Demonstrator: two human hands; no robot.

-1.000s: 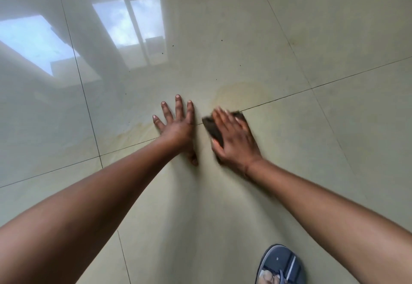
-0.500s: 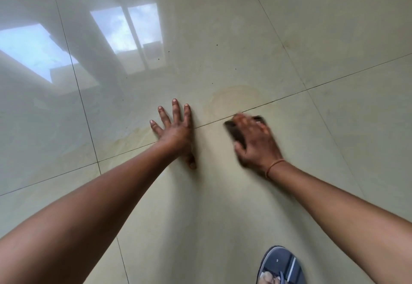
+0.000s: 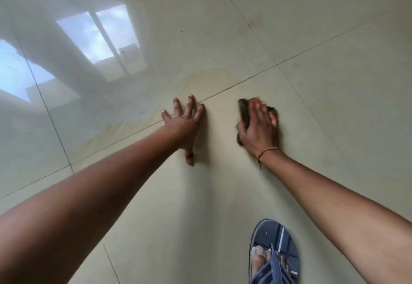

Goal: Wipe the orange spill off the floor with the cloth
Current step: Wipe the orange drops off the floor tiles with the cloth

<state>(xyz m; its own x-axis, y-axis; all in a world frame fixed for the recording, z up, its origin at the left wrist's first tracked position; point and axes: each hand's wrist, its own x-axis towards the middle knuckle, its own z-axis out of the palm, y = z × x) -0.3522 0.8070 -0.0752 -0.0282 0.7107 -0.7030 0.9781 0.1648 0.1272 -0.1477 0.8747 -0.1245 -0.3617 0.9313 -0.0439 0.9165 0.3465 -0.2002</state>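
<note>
A faint orange spill (image 3: 207, 80) stains the glossy pale floor tiles just beyond my hands, and a paler orange smear (image 3: 116, 127) trails off to the left along the grout line. My right hand (image 3: 259, 127) lies on a small dark cloth (image 3: 244, 112) and presses it onto the tile, with its thumb curled round the cloth's left edge. Most of the cloth is hidden under the palm. My left hand (image 3: 185, 123) rests flat on the floor with its fingers spread, to the left of the cloth and just below the spill.
My foot in a blue striped sandal (image 3: 273, 252) stands on the tile at the bottom right. Window light reflects brightly off the tiles (image 3: 100, 38) at the upper left. Dark grout lines (image 3: 312, 49) cross the floor.
My right hand has slid the cloth to the right across the tile, away from my left hand. My left hand has stayed planted in the same spot.
</note>
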